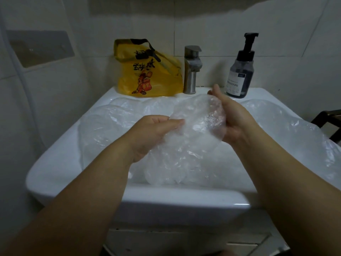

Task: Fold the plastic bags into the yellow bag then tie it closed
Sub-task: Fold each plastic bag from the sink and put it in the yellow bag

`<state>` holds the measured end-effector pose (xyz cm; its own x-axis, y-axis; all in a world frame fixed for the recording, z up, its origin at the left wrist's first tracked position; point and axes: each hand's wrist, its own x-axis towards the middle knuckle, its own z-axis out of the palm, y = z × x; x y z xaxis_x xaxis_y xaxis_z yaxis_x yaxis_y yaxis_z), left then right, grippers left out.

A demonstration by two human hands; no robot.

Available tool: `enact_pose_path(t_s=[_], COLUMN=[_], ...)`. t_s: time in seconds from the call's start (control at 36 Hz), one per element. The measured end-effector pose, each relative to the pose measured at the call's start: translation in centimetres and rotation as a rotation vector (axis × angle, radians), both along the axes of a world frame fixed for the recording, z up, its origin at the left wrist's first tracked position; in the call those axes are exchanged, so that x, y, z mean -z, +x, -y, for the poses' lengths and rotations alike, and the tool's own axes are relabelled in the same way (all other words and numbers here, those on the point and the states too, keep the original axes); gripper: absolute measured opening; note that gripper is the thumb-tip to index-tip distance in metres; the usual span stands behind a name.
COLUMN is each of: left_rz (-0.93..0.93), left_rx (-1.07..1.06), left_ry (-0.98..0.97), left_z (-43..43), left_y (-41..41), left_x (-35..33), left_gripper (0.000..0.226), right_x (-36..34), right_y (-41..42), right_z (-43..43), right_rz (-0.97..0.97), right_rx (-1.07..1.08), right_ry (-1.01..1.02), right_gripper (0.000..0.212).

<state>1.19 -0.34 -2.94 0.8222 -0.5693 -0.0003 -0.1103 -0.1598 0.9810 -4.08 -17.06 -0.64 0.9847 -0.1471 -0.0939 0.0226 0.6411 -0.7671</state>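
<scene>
Sink fills the view, basin lined with loose clear bags from 9 to 3 o'clock. Crumpled clear bag is held above basin centre: left grip pinches its 9 o'clock edge, right grip is clamped round its 3 o'clock side, fingers behind the film. Yellow bag stands on the back ledge at 11 o'clock, just beside the tap at 12. Soap bottle at 1.

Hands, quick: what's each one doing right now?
Left hand: closed, pinching the left edge of the clear bag.
Right hand: closed round the same bag's right side.
</scene>
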Motion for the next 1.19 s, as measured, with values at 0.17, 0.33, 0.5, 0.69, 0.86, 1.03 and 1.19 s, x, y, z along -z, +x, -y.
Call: enact_pose_path(t_s=[0.17,0.33,0.5,0.69,0.86,1.03,1.19], left_rz=[-0.212,-0.34,-0.303,-0.298,-0.24,-0.284,-0.228], left_rx=[-0.136,-0.202,-0.146,-0.084,-0.264,-0.356,-0.4], left_ry=[-0.38,-0.539,-0.426,-0.404,-0.435,-0.445,-0.393], left_z=[-0.1,-0.4,-0.2,-0.2,-0.7,-0.8,-0.8], left_y=[0.8,1.9,1.7,1.4,2.7,3.1,3.4], left_x=[-0.9,-0.7,-0.4,-0.5,-0.3,0.1,0.4], left_gripper=[0.022,0.038,0.035,0.039,0.036,0.036,0.033], right_x=[0.6,1.1,1.1,1.5,0.6,0.8,0.8], right_y=[0.8,0.7,1.0,0.8,1.1,1.1,0.9], right_z=[0.3,-0.7,-0.1,-1.3,-0.2,0.2,-0.4], right_rz=[-0.09,-0.099,-0.064,-0.051,0.033,0.002,-0.012], right_rx=[0.06,-0.17,-0.147,-0.302,0.032,0.092,0.044], right_ry=[0.014,-0.268,-0.146,-0.246,0.058,0.034,-0.142], right_gripper=[0.113,0.05,0.06,0.025,0.025,0.03,0.025])
